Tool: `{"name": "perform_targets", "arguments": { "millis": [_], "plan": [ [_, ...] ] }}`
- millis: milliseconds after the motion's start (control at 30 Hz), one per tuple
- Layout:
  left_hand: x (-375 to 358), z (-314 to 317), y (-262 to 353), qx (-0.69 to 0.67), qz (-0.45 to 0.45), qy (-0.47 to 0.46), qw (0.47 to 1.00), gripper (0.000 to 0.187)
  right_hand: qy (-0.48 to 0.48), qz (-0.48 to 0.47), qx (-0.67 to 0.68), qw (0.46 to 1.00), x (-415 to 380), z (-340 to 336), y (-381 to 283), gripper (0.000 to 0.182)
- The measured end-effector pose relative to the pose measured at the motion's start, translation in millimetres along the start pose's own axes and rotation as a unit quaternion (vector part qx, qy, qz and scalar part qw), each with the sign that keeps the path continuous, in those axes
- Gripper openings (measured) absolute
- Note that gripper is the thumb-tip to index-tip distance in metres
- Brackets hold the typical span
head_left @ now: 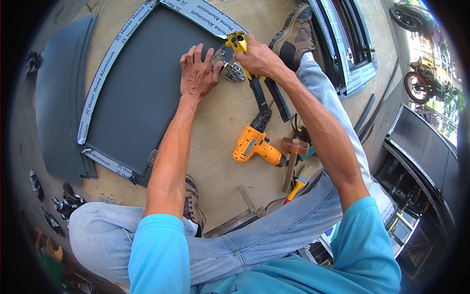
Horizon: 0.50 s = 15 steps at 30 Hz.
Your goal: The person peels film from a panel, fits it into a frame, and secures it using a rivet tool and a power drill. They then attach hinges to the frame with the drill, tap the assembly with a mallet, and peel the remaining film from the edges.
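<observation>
My left hand (198,73) lies on a dark grey panel (134,83), fingers spread, its thumb beside a metal hinge (234,72) at the panel's edge. In my right hand (259,58) is a yellow hand riveter (237,41), gripped near its head; its two black handles point back toward me, spread apart. The riveter's head is right above the panel's corner by the hinge. White tape printed with "Honor Home Aluminum" covers the frame (110,63) around the panel. A second hinge (152,157) sits lower on the same edge.
An orange cordless drill (254,144) and a mallet (294,146) lie on the plywood (220,179) between my legs. Taped frames (350,49) rest at the upper right, grey sheets (63,98) at the left. Motorcycles (421,81) stand beyond.
</observation>
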<state>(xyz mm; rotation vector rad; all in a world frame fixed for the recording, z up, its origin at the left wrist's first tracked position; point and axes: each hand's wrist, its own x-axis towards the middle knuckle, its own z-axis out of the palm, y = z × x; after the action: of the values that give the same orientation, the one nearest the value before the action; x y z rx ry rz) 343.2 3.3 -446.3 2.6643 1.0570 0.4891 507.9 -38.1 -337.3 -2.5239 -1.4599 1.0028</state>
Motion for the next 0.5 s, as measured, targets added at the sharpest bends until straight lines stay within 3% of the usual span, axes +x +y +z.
{"name": "perform_targets", "arguments": {
  "millis": [133, 300, 367, 400, 500],
  "plan": [
    [1, 0, 0, -0.007, 0.0, 0.003, 1.0, 0.043, 0.003, 0.027, 0.01, 1.0, -9, 7, -7, 0.058],
    [-1, 0, 1, -0.001, 0.009, -0.004, 1.0, 0.041, -0.015, -0.016, -0.045, 0.999, -9, 5, -14, 0.047],
    [0, 2, 0, 0.002, 0.017, 0.002, 1.0, 0.041, -0.019, -0.153, -0.174, 0.973, 0, 0, -10, 0.043],
    [1, 4, 0, -0.003, 0.018, -0.001, 1.0, 0.041, -0.052, -0.131, -0.161, 0.977, 13, -15, -11, 0.039],
    [-2, 5, -2, -0.016, 0.021, 0.011, 1.0, 0.042, -0.075, -0.199, -0.236, 0.948, 17, -24, -14, 0.038]
  ]
}}
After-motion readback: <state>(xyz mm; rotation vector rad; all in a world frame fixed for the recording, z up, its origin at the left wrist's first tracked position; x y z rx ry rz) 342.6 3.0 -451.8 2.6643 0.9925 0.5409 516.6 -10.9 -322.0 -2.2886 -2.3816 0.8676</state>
